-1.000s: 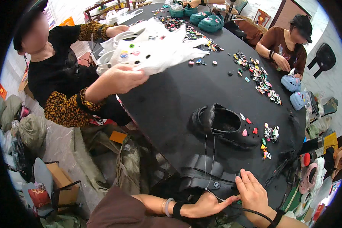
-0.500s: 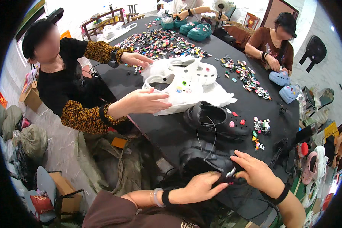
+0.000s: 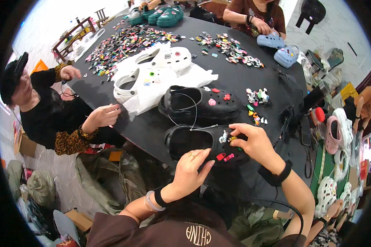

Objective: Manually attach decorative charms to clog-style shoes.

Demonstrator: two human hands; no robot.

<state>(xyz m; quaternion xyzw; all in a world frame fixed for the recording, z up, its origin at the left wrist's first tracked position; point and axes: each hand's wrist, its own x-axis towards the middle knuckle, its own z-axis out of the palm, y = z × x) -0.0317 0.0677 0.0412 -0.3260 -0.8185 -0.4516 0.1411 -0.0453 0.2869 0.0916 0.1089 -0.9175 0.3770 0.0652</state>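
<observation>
A black clog (image 3: 184,140) lies on the table in front of me, toe to the right. My left hand (image 3: 192,169) grips its near side, thumb and fingertips against the edge by the opening; part of the grip is hidden. Bent over the toe, my right hand (image 3: 253,143) has thumb and fingertips at a small yellow shoe charm (image 3: 232,139). Beside that is a white charm (image 3: 223,136). A red charm (image 3: 221,157) and pink letter charms (image 3: 229,157) sit nearer me. The mate clog (image 3: 202,108), with pink and red charms, lies behind, joined by a thin cord loop (image 3: 195,108).
Loose charms (image 3: 257,96) lie right of the clogs, with larger heaps (image 3: 123,45) farther back. White clogs (image 3: 169,59) rest on white wrapping. A person at left has a hand (image 3: 104,115) by the table edge; another handles blue clogs (image 3: 285,56). A cable (image 3: 294,208) runs by my right forearm.
The near clog has gone from tilted up in my hands to flat on the table, showing its charms. My head view has shifted right. The person at left has drawn both hands back from the white clogs.
</observation>
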